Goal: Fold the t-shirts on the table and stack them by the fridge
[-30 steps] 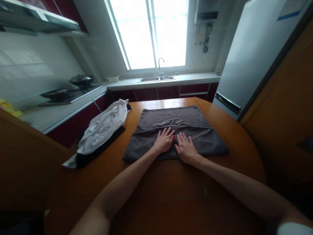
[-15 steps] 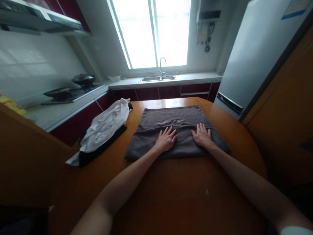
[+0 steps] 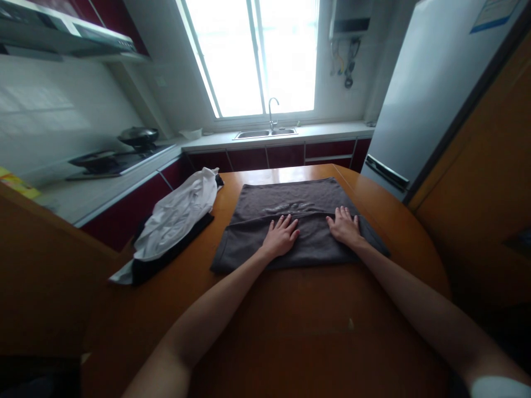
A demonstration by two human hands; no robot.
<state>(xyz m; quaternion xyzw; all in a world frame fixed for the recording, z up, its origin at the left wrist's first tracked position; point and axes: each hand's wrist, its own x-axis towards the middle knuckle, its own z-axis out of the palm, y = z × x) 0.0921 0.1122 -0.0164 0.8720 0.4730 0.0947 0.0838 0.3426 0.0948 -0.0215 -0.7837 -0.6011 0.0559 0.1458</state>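
Both hands, left (image 3: 281,236) and right (image 3: 344,225), lie open, gripping nothing, on the folded grey cloth (image 3: 290,198). White clothing (image 3: 176,218) lies left of them.

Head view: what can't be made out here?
Head view:
Print on the grey cloth: too small to read.
Inner layers: covered by its folded flap.
Left hand and right hand palms: face down.
Black cloth: partly under the white cloth.
Fridge label: cut by top edge.
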